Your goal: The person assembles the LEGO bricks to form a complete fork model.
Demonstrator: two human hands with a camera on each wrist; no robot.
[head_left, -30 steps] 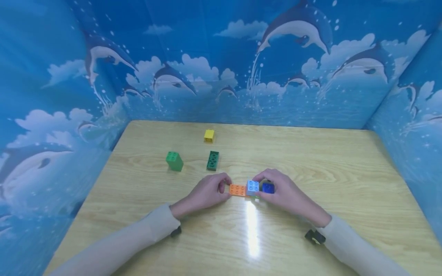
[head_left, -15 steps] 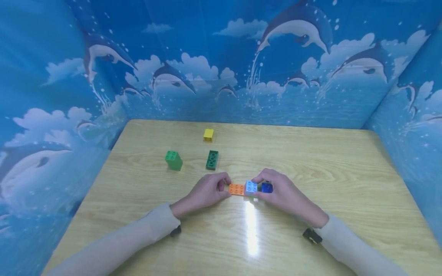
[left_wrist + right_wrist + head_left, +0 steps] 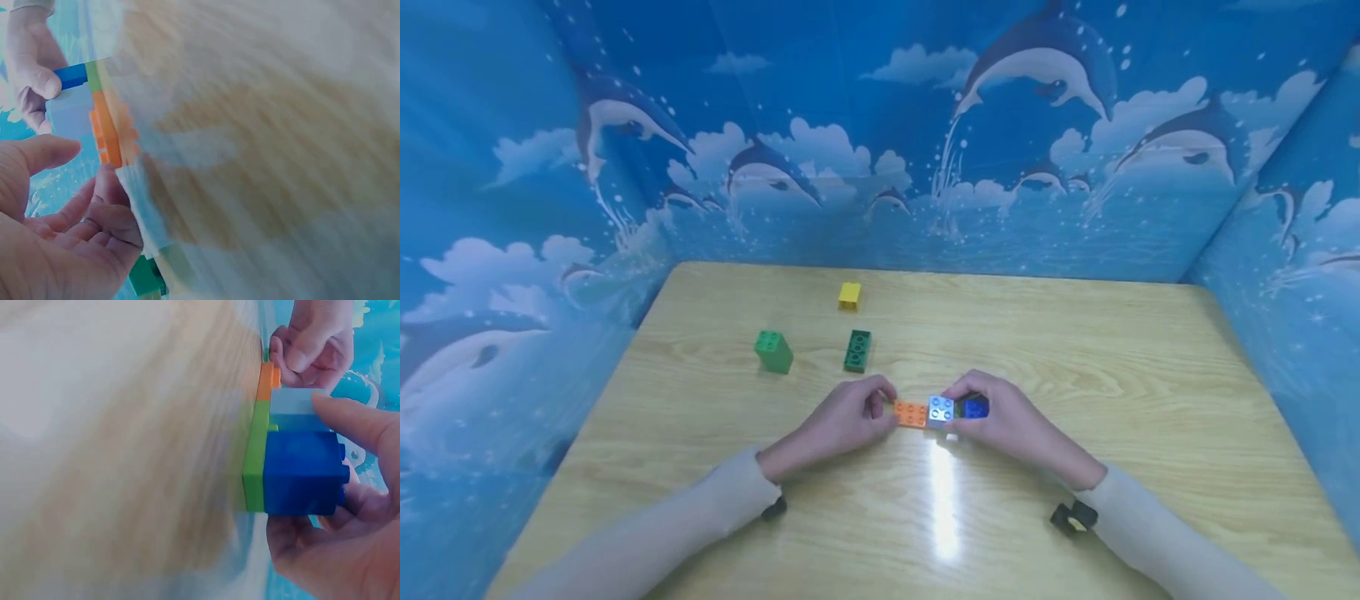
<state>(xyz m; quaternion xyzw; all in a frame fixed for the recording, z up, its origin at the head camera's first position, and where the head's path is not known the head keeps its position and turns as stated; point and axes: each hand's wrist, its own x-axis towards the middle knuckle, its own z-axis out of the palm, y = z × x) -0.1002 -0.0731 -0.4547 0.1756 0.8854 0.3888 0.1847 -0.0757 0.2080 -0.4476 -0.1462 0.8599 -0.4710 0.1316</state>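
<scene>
An orange brick [image 3: 911,414] lies flat on the table, in line with a light-green brick [image 3: 254,459]. Over their joint sits a light-blue brick [image 3: 941,410]. Beside it a dark-blue brick [image 3: 303,473] stands on the light-green one. My right hand [image 3: 1011,421] pinches the light-blue brick between thumb and forefinger, with the dark-blue brick inside the curve of the hand. Curled fingers of my left hand [image 3: 846,417] hold the orange brick's left end. In the left wrist view a fingertip [image 3: 107,178] touches that end.
Beyond the left hand lie a dark-green brick [image 3: 857,351] with its hollow side up and a yellow brick [image 3: 849,297]. A tall green brick stack [image 3: 773,352] stands further left. Dolphin-printed cloth [image 3: 820,225] surrounds the table's back and sides.
The light-blue brick sits slightly lower and closer against the orange brick. Both hands keep their grips. The whole head view has shifted a little.
</scene>
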